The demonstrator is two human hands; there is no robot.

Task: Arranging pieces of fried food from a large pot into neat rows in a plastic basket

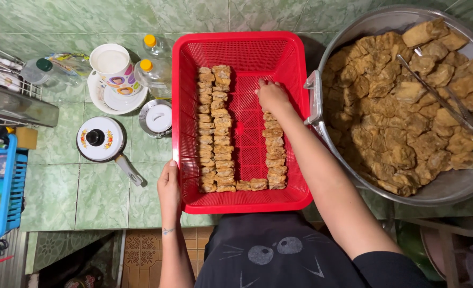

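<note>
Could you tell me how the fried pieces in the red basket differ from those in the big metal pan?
The pieces in the red basket stand in neat rows; those in the metal pan lie in a loose heap. The basket holds fewer, with bare mesh showing; the pan is nearly covered. Metal tongs rest only on the heap. Both are golden-brown.

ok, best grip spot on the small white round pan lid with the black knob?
Probably the black knob at the centre of the white pan lid, pinched from straight above: it stands up, while the lid lies flat on the green tiled counter, leaving little edge to get under.
</note>
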